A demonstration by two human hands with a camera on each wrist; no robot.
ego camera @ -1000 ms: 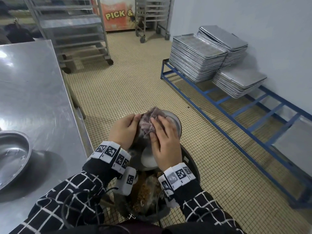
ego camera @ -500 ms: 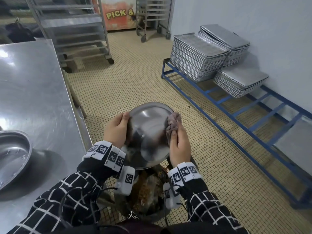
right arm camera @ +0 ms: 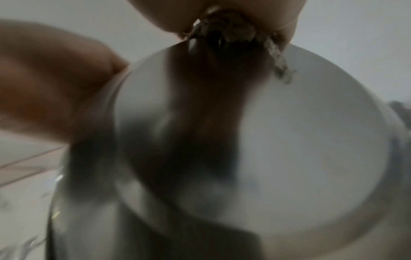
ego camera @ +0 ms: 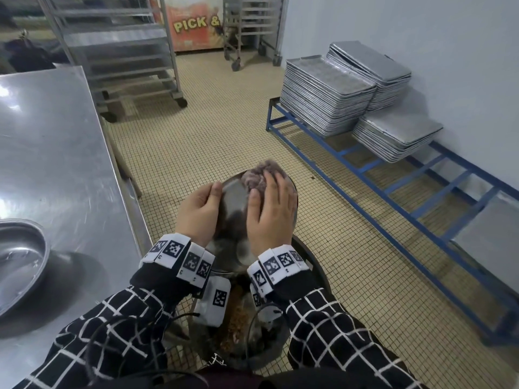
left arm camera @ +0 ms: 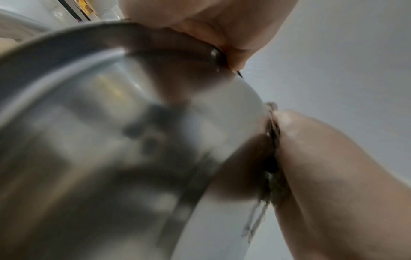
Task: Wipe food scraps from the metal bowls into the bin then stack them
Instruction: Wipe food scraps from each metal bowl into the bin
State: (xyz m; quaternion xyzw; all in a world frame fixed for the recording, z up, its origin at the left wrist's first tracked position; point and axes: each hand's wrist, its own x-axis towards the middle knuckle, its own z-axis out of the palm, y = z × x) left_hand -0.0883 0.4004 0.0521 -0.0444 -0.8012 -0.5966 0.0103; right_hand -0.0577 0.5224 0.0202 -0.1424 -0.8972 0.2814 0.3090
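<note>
I hold a metal bowl [ego camera: 233, 203] tilted over the black bin [ego camera: 311, 265], its inside facing me. My left hand [ego camera: 199, 214] grips the bowl's left rim, thumb on the inside. My right hand [ego camera: 271, 211] holds a grey-purple cloth [ego camera: 261, 175] and presses it against the bowl's inner wall near the upper rim. The left wrist view shows the bowl [left arm camera: 111, 140] close up, with the cloth [left arm camera: 271, 158] caught between it and my right hand [left arm camera: 333, 176]. In the right wrist view the cloth [right arm camera: 233, 35] is bunched on the bowl [right arm camera: 244, 140]. Brown food scraps [ego camera: 233, 324] lie in the bin.
A second metal bowl [ego camera: 19, 259] sits on the steel table [ego camera: 56, 164] at my left. Stacks of metal trays [ego camera: 325, 94] rest on a blue floor rack [ego camera: 393, 197] along the right wall. Wheeled tray racks [ego camera: 120, 51] stand at the back on the tiled floor.
My right hand slid the cloth from the top of the bowl down to its right rim, then back up to the upper rim. My left hand kept its grip.
</note>
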